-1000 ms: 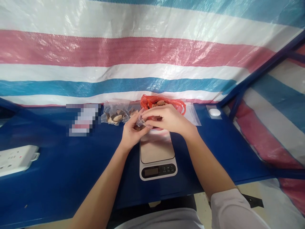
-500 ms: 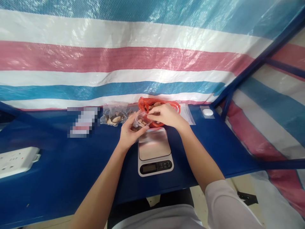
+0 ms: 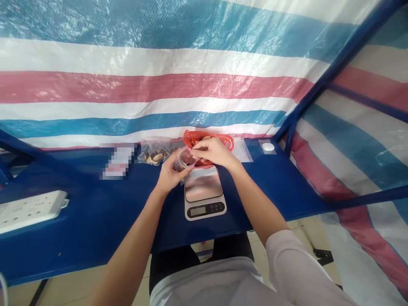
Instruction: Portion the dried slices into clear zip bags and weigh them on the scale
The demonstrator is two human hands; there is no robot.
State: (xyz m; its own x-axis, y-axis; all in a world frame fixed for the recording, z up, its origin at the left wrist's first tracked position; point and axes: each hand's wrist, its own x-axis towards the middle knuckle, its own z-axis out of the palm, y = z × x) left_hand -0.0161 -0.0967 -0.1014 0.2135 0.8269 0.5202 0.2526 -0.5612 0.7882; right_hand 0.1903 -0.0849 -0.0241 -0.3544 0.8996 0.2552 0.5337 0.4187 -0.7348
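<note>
My left hand (image 3: 170,172) is closed around a clear plastic bag (image 3: 186,158), whose mouth is held open in a rounded shape. At the bag's upper edge, the fingers of my right hand (image 3: 212,151) are pinched together. What lies inside the bag is hard to make out. Just behind my right hand sits a red plastic bag (image 3: 228,140) with brown dried pieces in it, partly hidden by that hand. Below both hands stands a white kitchen scale (image 3: 204,187), its plate bare and its display facing me.
Clear bags of brown pieces (image 3: 154,156) lie left of my hands. Flat clear bags (image 3: 244,151) are at the right, with a white round object (image 3: 267,146) farther along. A white power strip (image 3: 35,210) lies at the left on the blue table (image 3: 102,216). Striped sheeting hangs behind.
The view has shifted slightly. Both hands stay together at the clear bag, which shows its mouth from a changed angle. The scale's display looks paler now.
</note>
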